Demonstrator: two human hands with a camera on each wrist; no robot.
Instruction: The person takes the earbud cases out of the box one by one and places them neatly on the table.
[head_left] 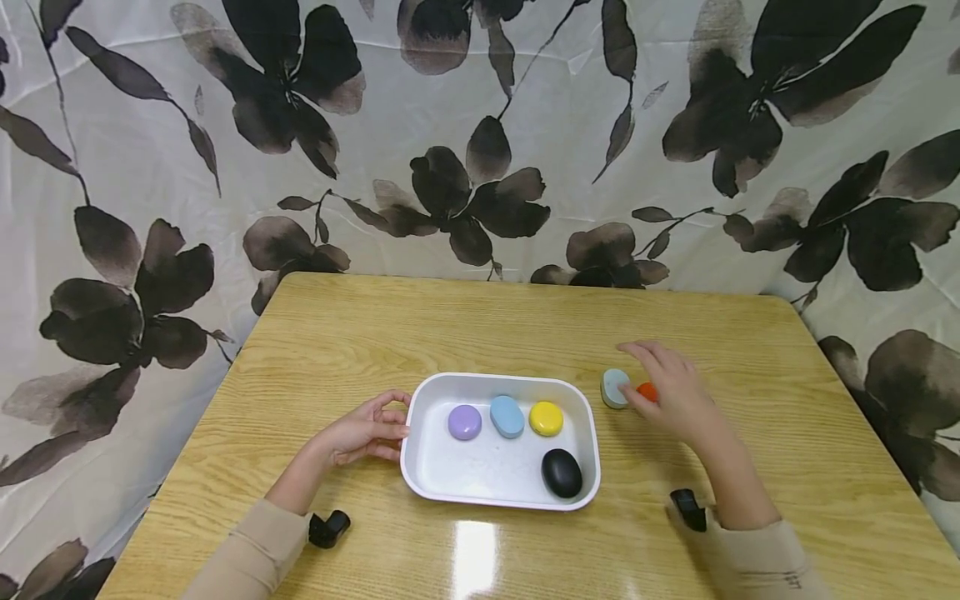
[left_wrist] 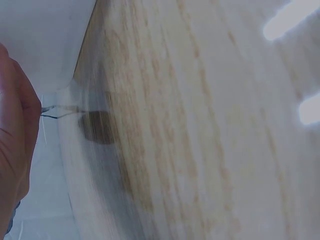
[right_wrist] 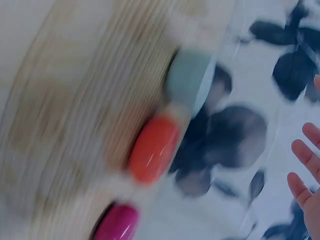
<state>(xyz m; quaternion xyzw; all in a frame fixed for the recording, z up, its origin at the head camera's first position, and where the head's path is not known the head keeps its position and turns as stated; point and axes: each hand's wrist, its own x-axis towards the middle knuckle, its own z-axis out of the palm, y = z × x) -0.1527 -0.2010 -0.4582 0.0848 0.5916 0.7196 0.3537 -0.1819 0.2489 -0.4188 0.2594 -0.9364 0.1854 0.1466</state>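
Observation:
My left hand (head_left: pixel 367 429) grips the left rim of a white tray (head_left: pixel 480 490), fingertips right at its edge. Inside the tray lie smooth pebble-like pieces: a purple one (head_left: pixel 464 422), a light blue one (head_left: pixel 507 416), a yellow one (head_left: pixel 546 418) and a black one (head_left: pixel 562 473). Right of the tray, my right hand (head_left: pixel 675 396) hovers with spread fingers, holding nothing. Under it are a pale blue-grey piece (head_left: pixel 614 388) and an orange piece (right_wrist: pixel 154 149), partly covered in the head view. The right wrist view also shows a magenta piece (right_wrist: pixel 117 223), hidden by the hand from above.
The tray stands on a wooden table (head_left: pixel 525 325) with a light glare near its front. A white cloth (head_left: pixel 390 100) with dark flowers hangs behind and beside the table. Black wrist cameras (head_left: pixel 328 528) sit at both sleeves.

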